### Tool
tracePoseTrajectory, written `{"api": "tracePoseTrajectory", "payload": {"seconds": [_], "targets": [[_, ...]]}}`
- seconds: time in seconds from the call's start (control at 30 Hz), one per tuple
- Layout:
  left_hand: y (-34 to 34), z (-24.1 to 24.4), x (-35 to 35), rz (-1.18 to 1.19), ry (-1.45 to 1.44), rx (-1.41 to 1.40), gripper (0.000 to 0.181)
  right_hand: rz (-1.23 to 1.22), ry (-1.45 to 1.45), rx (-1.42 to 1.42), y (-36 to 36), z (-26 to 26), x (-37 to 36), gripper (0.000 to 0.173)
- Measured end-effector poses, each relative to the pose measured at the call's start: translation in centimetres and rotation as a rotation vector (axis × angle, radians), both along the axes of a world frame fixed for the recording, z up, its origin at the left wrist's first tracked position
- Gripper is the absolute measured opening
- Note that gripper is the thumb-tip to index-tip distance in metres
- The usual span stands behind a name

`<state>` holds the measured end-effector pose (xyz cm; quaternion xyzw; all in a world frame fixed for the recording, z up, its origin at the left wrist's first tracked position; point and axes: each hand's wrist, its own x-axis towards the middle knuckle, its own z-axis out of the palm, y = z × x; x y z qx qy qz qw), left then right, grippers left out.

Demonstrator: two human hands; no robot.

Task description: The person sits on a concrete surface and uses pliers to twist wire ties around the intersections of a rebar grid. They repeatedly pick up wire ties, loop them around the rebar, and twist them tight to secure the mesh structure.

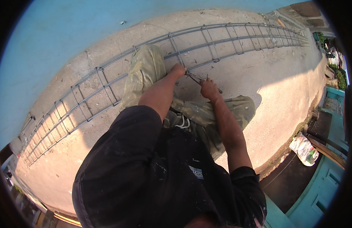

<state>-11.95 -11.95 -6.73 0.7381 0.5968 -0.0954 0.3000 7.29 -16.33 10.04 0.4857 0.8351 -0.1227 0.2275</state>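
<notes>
A long steel rebar cage (213, 42), made of lengthwise bars and rectangular stirrups, lies on the ground before me. My left hand (179, 70) is closed at the near corner of one stirrup, where it meets the near bar; the fingers hide the exact grip. In my right hand (209, 87) are the handles of metal pincers (194, 77). Their jaws point left and meet the joint right beside my left hand. Any tie wire there is too small to make out. My left knee (149, 54) in camouflage trousers covers part of the cage.
A blue wall (64, 31) runs along the far side of the cage. Rough concrete ground (278, 74) spreads to the right, partly sunlit. Beyond its edge lie a white printed sack (304, 149) and a turquoise structure (321, 188). Wire scraps are scattered around the cage.
</notes>
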Motion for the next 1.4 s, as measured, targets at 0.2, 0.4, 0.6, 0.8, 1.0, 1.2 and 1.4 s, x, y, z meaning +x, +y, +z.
{"api": "tracePoseTrajectory", "payload": {"seconds": [0.2,0.4,0.6,0.8,1.0,1.2,1.4], "targets": [[-3.9,11.0,4.2,0.834,-0.136,0.167,0.029,-0.147,0.271,-0.210,1.0,-3.0,3.4,0.028],[-10.1,12.3,5.7,0.068,-0.306,0.622,0.035,-0.508,0.527,-0.800,0.6,-0.5,0.6,0.026],[-7.8,8.8,5.0,-0.115,-0.487,0.570,0.031,-0.400,0.374,-0.493,-0.6,1.8,1.3,0.041],[-5.9,8.8,7.4,-0.070,-0.316,0.343,0.035,-0.016,0.132,0.237,-2.6,-1.0,4.3,0.036],[-7.1,10.4,7.1,-0.329,-0.422,0.605,0.047,-0.962,0.652,-1.154,-0.2,0.0,4.8,0.024],[-6.2,11.4,7.2,-0.322,-0.507,0.425,0.048,-0.326,0.245,-0.353,-0.8,1.6,4.3,0.027],[-1.4,13.0,7.5,-0.296,-0.524,-0.025,0.037,0.214,0.109,0.494,-2.2,5.0,2.8,0.037]]}}
